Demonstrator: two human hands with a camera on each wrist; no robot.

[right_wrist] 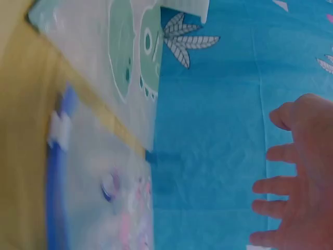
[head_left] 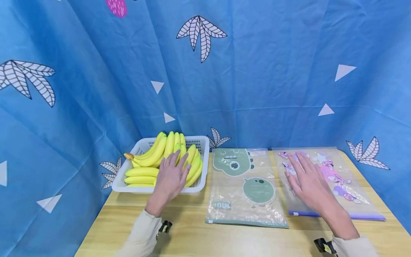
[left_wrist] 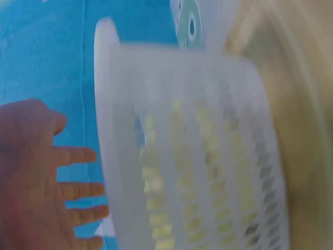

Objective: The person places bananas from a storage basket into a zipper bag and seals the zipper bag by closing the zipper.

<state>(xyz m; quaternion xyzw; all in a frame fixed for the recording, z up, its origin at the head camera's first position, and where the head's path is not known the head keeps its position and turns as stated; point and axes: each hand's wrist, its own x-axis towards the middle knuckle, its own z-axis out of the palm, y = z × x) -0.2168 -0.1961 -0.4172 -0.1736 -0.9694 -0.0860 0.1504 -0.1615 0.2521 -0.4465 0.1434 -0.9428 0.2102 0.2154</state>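
My left hand [head_left: 171, 177] is held over the near right part of a white plastic basket [head_left: 205, 167] of yellow bananas [head_left: 151, 157]. Its fingers are spread and extended, and the left wrist view has the hand [left_wrist: 36, 177] above the basket's rim with nothing in its grasp. Over a clear zip bag with pink and purple cartoon prints [head_left: 340, 178] is my right hand [head_left: 309, 182], fingers extended. In the right wrist view that hand [right_wrist: 304, 182] stands apart from the bag and holds nothing. Between the hands lies a clear zip bag with green dinosaur prints [head_left: 258, 191].
Everything lies on a light wooden table [head_left: 189, 232]. A blue curtain [head_left: 273, 89] with leaf and triangle prints hangs right behind and along both sides. The basket stands at the table's back left, close to the curtain.
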